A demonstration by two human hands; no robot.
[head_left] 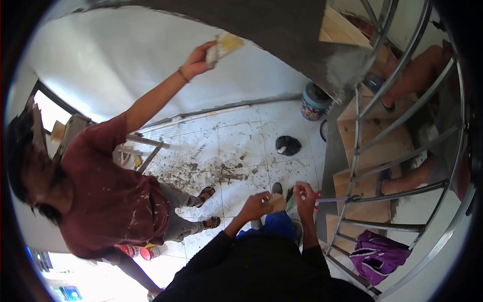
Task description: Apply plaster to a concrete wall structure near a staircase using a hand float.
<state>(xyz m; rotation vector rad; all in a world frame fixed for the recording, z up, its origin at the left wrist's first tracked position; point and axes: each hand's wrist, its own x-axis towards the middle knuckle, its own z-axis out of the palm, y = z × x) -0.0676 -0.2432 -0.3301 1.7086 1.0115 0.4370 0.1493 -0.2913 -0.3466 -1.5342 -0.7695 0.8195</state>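
Note:
My left hand (257, 205) is closed on the edge of a small flat tan piece (277, 203), whose kind I cannot make out. It is held in front of my body, above my blue trousers (278, 225). To its right my right hand (304, 195) is raised with its fingers curled in; anything between them is too small to name. A thin pale purple strip (332, 200) runs from beside that hand to the railing. A green object (290, 200) shows between my hands.
At left, a person in a paint-spotted maroon shirt (110, 186) holds a yellow-and-white pad (225, 49) near the dark slab (271, 25). Metal railing (356, 136) and wooden steps (375, 136) stand right, with another person's legs. Debris, a black bundle (288, 145) and bucket (314, 103) occupy the floor.

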